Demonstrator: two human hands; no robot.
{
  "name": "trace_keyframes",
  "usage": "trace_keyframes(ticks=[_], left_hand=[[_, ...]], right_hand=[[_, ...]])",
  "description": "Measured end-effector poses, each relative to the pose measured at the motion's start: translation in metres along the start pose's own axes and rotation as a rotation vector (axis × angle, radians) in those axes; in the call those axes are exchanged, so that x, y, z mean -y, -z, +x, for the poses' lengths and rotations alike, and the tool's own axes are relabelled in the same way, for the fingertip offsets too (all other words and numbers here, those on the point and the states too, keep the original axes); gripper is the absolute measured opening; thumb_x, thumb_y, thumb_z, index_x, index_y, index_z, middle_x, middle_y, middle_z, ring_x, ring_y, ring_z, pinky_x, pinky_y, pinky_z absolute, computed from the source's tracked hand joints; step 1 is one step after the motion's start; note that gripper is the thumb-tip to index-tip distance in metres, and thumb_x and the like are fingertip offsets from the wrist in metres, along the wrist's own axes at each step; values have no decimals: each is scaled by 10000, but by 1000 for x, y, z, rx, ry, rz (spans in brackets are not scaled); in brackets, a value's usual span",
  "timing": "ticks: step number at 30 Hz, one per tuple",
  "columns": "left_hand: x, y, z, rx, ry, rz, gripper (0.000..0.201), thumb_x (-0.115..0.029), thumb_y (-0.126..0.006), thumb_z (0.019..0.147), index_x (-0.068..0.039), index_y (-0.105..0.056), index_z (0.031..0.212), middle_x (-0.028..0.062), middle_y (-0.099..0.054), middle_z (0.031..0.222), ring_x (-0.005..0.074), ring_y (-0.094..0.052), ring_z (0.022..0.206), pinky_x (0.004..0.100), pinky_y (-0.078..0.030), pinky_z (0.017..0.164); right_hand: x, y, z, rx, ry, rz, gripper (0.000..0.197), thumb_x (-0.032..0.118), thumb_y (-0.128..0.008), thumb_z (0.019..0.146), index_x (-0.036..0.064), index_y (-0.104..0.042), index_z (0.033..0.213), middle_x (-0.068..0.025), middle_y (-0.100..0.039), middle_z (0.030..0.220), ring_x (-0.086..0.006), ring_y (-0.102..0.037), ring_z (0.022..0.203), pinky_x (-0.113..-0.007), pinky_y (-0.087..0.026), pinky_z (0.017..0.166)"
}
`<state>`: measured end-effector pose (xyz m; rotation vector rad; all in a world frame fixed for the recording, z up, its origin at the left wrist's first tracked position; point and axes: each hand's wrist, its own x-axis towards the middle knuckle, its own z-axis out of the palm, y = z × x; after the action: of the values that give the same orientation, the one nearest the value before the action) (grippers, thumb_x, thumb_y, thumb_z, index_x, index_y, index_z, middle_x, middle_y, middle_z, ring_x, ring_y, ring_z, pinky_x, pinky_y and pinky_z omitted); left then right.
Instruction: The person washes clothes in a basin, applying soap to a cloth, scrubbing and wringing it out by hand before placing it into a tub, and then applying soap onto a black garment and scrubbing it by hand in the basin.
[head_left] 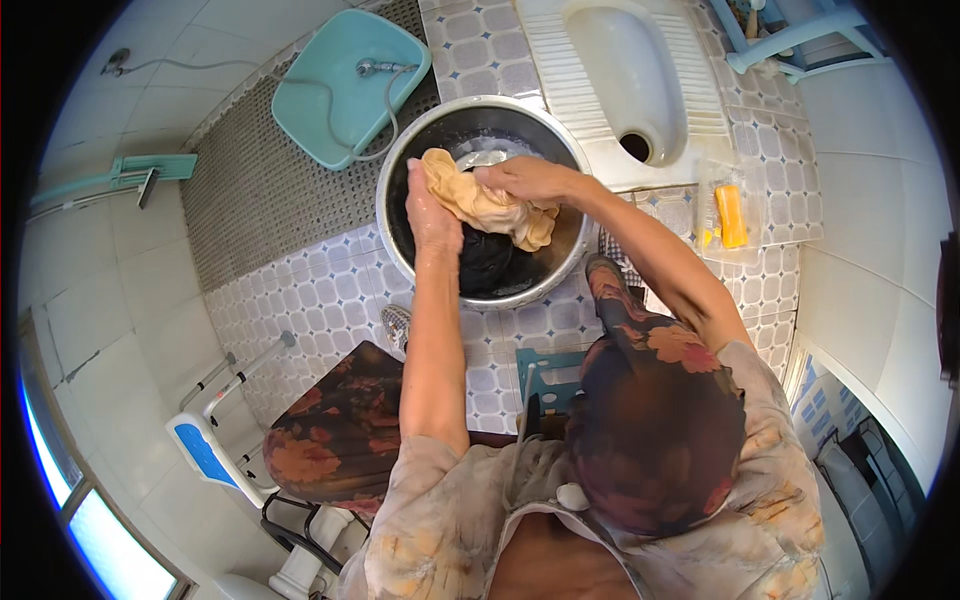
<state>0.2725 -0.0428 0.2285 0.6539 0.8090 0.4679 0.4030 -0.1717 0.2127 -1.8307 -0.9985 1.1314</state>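
Observation:
A pale yellow cloth [478, 203], wet and bunched up, is stretched between my two hands above a large metal basin [387, 235]. My left hand [432, 212] grips its left end, and part of the fingers is hidden behind the cloth. From above, my right hand [528, 181] closes over the cloth's middle and right part, with a loose fold hanging below. Under the cloth, a dark garment [486, 258] lies in the basin. Greyish, sudsy water [490, 128] shows toward the basin's far side.
A turquoise tub [300, 95] with a shower hose and head stands at the far left. Beyond the basin to the right is a squat toilet [640, 60]. A yellow soap bar [732, 216] rests on clear plastic. A teal stool [548, 378] stands below me.

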Motion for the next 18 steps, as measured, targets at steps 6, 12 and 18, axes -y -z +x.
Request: trace_keyframes(ticks=[6,12,18], left_hand=[[-9,-8,-6,-103,11,427,424,-342,-555,985,72,-643,1010,111,-672,934,195,-663,778,316,-538,677],[13,17,1,-183,-25,290,260,-205,-596,946,39,-649,1021,110,-666,900,192,-668,753,304,-546,648],[20,40,12,81,488,-295,238,-333,-620,925,-105,-623,857,44,-626,806,178,-577,695,321,-475,600]], right_hand=[[-16,48,-25,-354,590,-194,225,204,-667,811,15,-624,925,-80,-626,1014,-230,-616,874,-339,-500,813],[68,-5,-32,-287,322,322,272,139,-595,799,87,-607,1066,-85,-648,952,-224,-662,860,-323,-521,818],[95,-61,-41,-377,633,-696,216,312,-653,782,103,-603,801,-124,-605,695,-373,-655,737,-463,-539,673]])
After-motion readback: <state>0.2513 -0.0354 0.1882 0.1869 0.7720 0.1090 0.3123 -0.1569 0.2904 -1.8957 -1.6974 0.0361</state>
